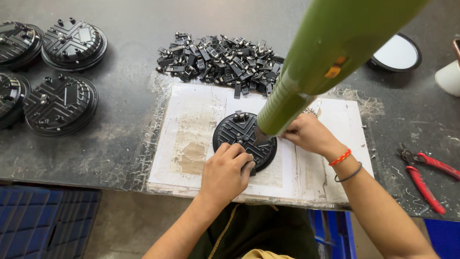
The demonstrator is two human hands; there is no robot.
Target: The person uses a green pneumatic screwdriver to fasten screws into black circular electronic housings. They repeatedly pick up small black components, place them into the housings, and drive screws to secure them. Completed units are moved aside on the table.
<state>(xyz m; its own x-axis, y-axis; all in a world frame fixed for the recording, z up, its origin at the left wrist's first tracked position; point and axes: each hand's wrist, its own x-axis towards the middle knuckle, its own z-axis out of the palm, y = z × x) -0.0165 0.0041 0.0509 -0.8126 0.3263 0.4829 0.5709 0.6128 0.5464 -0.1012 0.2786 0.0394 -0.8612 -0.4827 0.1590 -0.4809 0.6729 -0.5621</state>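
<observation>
A round black finned housing (237, 132) lies on a worn white mat (191, 120). My left hand (227, 170) rests curled on its near edge, fingers pressing down on the rim. A big green power screwdriver (316, 57) hangs from above with its tip down on the housing. My right hand (306, 133) grips the tool's lower end just right of the housing. A red thread band and a dark band sit on my right wrist.
A heap of small black clips (220, 62) lies behind the mat. Several more black housings (60, 103) sit at the left. Red-handled pliers (426, 172) lie at the right. A round white-faced disc (397, 52) and a white cup (449, 76) stand at the far right.
</observation>
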